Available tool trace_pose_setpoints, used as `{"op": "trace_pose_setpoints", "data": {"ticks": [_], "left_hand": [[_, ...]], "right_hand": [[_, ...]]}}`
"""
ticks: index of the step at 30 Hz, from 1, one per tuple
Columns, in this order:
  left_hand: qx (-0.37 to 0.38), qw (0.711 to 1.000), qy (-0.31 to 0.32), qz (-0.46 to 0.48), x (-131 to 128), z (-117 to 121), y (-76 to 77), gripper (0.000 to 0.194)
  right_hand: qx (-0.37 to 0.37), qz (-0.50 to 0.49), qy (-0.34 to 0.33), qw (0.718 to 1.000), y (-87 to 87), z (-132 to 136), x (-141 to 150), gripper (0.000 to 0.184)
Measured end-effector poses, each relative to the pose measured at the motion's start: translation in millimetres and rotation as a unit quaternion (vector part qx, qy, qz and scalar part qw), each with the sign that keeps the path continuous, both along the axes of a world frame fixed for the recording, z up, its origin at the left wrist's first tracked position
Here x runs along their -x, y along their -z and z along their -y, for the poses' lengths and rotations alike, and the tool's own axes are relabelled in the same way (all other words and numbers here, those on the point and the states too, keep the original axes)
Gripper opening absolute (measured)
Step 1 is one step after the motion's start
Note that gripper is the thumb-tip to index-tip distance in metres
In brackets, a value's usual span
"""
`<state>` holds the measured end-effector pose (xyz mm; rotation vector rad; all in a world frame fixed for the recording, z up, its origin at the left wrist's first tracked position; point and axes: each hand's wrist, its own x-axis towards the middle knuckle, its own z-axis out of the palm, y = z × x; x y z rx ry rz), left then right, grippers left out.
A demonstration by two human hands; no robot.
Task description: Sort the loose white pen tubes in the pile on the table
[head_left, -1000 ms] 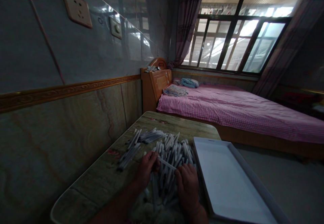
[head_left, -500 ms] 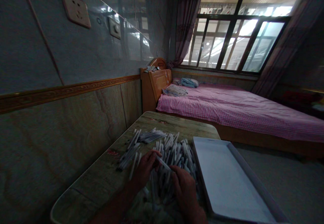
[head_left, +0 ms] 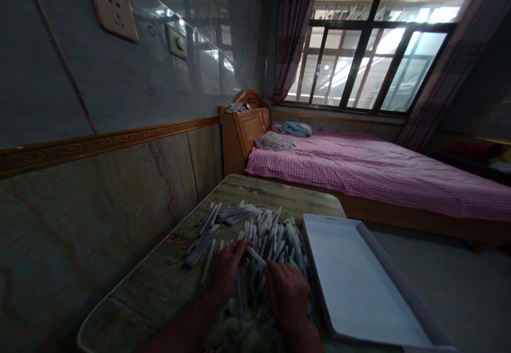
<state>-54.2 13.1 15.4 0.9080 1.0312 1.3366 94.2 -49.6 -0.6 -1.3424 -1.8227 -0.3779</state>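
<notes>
**White pen [head_left: 256, 256] pinched between left hand [head_left: 230, 263] and right hand [head_left: 290, 289]**

The bed [head_left: 343, 164], under a pink checked cover, spans the room beyond the table [head_left: 139, 284]. The tabletop has rounded corners and a pale rim; its left side runs beside the tiled wall [head_left: 131, 193], and bare surface shows between that rim and the left forearm. Along the right side lies a shallow white tray [head_left: 359, 273] (its raised walls border the working spot), reaching out past the tabletop, with floor visible beyond.

A dense heap of pens [head_left: 275, 238] fills the middle, just beside the tray's left wall, and lies around and under the hands. Smaller bunches [head_left: 202, 246] sit to its left, near the left hand, and at its far left [head_left: 239, 213].

Both forearms come in from the near edge. The left hand angles inward, its thumb and fingers closed on one end of the pen; the right hand, back upward and fingers curled, grips the other. The pen slants down toward the right hand, above the heap.
</notes>
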Motion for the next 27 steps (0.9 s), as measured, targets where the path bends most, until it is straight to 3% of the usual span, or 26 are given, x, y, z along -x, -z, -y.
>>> {"op": "trace_pose_setpoints", "data": {"ticks": [7, 12, 16, 27], "left_hand": [[0.006, 1.0, -0.012, 0.023, -0.3, -1.5, 3.6, 0.052], [-0.06, 0.998, 0.018, -0.003, 6.0, -1.8, -1.0, 0.048], [-0.073, 0.997, 0.036, -0.014, 8.5, -1.2, -4.4, 0.045], [-0.011, 0.998, 0.001, 0.058, -4.2, 4.7, 0.1, 0.045]], "right_hand": [[-0.009, -0.02, 0.004, 1.0, 1.6, -1.1, -2.8, 0.03], [0.07, -0.111, -0.055, 0.99, 3.9, 1.7, -2.5, 0.031], [0.108, -0.11, -0.046, 0.987, 8.1, 2.4, 0.9, 0.04], [-0.036, -0.021, 0.009, 0.999, 0.2, 1.5, -0.2, 0.027]]}}
